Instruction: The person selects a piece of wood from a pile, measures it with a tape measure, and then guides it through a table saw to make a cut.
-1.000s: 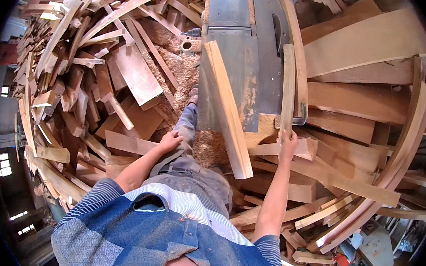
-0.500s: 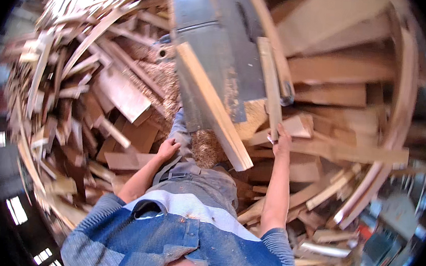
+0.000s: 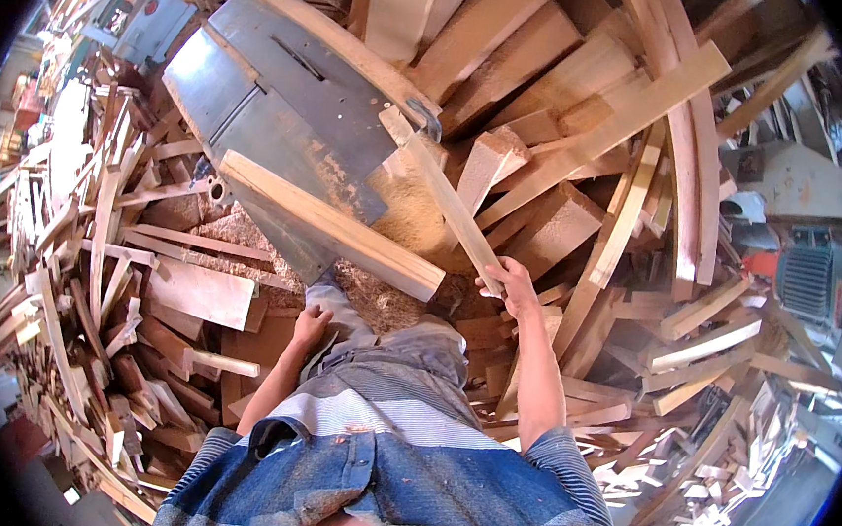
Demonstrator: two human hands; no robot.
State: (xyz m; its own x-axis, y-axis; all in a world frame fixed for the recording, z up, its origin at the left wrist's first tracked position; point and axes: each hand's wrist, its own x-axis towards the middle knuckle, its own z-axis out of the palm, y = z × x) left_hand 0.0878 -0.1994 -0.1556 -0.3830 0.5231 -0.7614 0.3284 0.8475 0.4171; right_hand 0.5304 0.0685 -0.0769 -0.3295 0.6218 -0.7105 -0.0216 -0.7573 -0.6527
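My right hand grips the near end of a narrow wooden strip. The strip slants away to the upper left, its far end beside the end of the fence on a grey metal machine table. My left hand hangs by my left thigh with its fingers curled in, and nothing shows in it. Along the near side of the machine table runs a thicker wooden bar, its right end jutting past the table toward my legs.
Sawdust and shavings lie under the table's end. Long planks stack up at the right, with a curved beam beyond. Scrap wood heaps at the left. A finned grey motor stands far right.
My view has turned right, so the machine table now appears farther left and slanted. The strip in my right hand now angles more to the left. My left hand stays by my thigh.
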